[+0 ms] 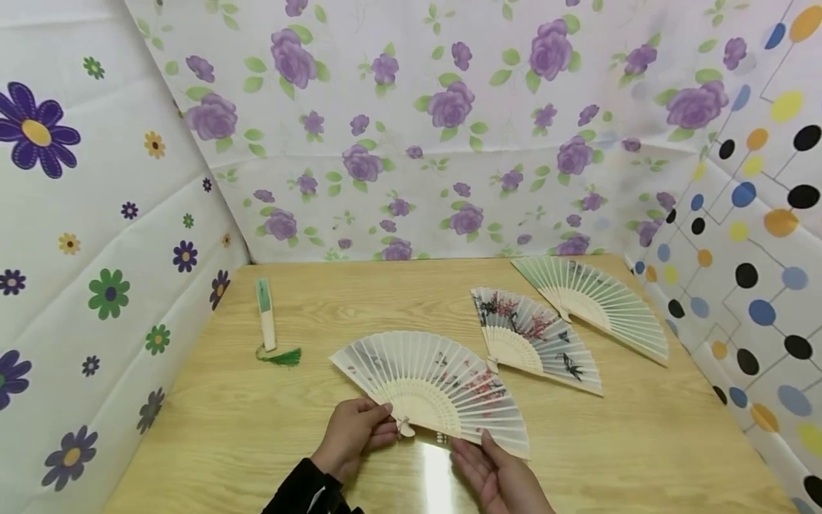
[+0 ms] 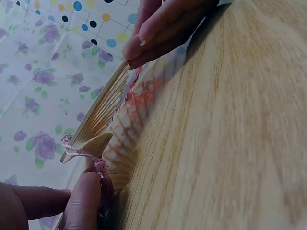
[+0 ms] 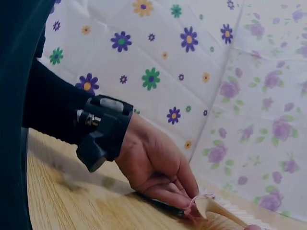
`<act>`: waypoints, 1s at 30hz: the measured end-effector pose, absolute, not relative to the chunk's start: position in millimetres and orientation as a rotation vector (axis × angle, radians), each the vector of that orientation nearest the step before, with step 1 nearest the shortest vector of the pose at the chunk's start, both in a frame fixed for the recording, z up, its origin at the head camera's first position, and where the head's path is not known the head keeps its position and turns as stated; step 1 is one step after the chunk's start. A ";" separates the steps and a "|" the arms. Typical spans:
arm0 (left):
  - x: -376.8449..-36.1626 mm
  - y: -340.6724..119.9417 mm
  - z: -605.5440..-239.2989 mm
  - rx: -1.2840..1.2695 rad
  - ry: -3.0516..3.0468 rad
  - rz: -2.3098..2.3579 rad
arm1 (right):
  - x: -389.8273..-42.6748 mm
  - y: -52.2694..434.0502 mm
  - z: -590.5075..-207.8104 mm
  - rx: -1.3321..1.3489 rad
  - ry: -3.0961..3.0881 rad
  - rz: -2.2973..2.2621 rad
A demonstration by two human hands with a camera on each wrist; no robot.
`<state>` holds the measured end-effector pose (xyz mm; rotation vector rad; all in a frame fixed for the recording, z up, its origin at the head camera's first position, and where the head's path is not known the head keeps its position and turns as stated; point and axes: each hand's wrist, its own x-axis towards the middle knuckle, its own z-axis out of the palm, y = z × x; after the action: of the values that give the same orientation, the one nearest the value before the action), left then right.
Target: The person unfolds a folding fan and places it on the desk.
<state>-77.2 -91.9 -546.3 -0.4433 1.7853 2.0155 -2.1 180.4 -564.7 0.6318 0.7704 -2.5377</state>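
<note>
Fan (image 1: 437,385) spread wide, pale with red blossoms; left hand (image 1: 352,435) fingers pinch its pivot, right hand (image 1: 497,475) fingers its edge.

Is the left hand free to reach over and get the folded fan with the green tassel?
Probably not right away. The left hand pinches the open fan at its pivot, so it would have to let go first. Otherwise the path looks free: bare table lies between it and the folded fan.

Near fan (image 1: 437,389) sits on the table (image 1: 642,457), hands at its front edge; two more open fans (image 1: 536,339) (image 1: 597,303) behind it to the right; closed fan (image 1: 266,314) back left.
</note>
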 end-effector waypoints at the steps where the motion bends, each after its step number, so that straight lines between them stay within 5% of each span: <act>1: -77.4 -92.3 -546.2 -0.440 1.792 1.995 | -1.9 181.6 -564.5 0.634 0.756 -2.530; 30: -76.5 -113.7 -544.7 -0.121 2.128 1.627 | 7.1 188.7 -570.9 0.568 0.804 -2.379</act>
<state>-76.5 -113.7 -544.7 -0.1207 2.1278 1.6271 7.1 188.7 -570.9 0.5682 0.8036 -2.3794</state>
